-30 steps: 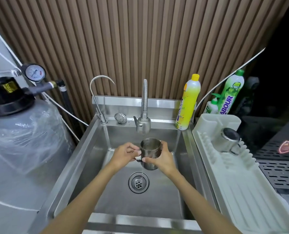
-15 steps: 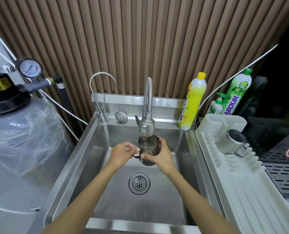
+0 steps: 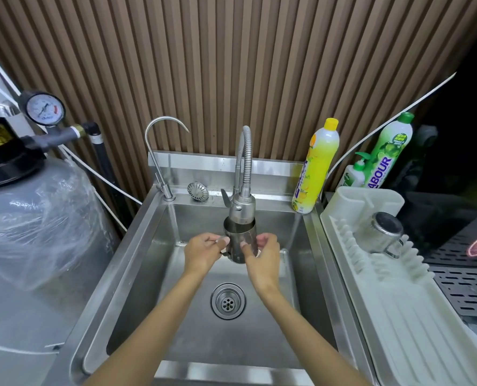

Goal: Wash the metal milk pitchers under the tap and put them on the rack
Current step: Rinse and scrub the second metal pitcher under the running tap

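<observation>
Over the round drain (image 3: 227, 301) of the stainless steel sink (image 3: 137, 263), a cylindrical metal milk pitcher (image 3: 240, 242) is held upright. Its handle is pinched by the left hand (image 3: 203, 253); its side is gripped by the right hand (image 3: 263, 256). Its mouth is entered by the flexible steel tap head (image 3: 242, 207). Farther right, a second metal pitcher (image 3: 382, 232) is seen lying on the white plastic rack (image 3: 398, 316).

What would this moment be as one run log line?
stage: rinsing | hands: left hand, right hand holding steel milk pitcher | under: flexible tap | white rack: one pitcher
</observation>
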`<state>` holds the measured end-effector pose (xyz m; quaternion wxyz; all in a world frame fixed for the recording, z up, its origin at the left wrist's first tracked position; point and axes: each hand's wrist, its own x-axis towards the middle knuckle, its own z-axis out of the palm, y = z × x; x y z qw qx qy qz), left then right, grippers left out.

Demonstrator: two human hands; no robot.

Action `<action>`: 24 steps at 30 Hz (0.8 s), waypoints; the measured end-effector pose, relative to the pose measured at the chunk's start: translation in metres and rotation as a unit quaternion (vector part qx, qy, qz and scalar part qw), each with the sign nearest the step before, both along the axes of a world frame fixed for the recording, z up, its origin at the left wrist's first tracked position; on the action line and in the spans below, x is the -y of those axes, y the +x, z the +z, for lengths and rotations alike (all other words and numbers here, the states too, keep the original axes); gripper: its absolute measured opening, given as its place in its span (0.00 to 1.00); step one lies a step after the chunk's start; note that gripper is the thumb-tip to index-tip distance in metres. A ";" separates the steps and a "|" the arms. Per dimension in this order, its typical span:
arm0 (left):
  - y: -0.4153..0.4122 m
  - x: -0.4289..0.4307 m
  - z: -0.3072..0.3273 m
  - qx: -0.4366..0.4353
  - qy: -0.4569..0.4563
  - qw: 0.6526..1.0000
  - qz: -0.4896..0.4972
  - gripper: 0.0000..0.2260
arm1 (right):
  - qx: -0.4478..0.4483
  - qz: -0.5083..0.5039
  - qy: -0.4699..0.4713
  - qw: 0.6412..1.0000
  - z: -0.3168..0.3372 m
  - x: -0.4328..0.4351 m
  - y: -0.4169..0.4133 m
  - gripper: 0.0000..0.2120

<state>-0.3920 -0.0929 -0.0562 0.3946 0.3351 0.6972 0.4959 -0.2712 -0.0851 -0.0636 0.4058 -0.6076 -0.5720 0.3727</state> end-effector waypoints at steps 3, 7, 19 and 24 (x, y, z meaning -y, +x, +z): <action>0.007 0.000 -0.002 -0.054 -0.009 0.998 0.024 0.07 | -0.042 0.011 -0.100 0.994 0.002 -0.002 -0.013 0.12; 0.022 0.005 -0.003 -0.080 -0.009 0.995 0.052 0.06 | -0.120 0.032 -0.221 0.967 0.004 -0.008 -0.025 0.16; 0.030 0.019 -0.011 -0.046 0.034 0.998 -0.023 0.07 | -0.172 -0.027 -0.259 0.950 0.004 -0.026 -0.009 0.13; 0.000 -0.003 -0.013 -0.044 -0.011 0.996 -0.082 0.31 | -0.164 0.066 -0.232 0.957 0.005 -0.021 0.011 0.13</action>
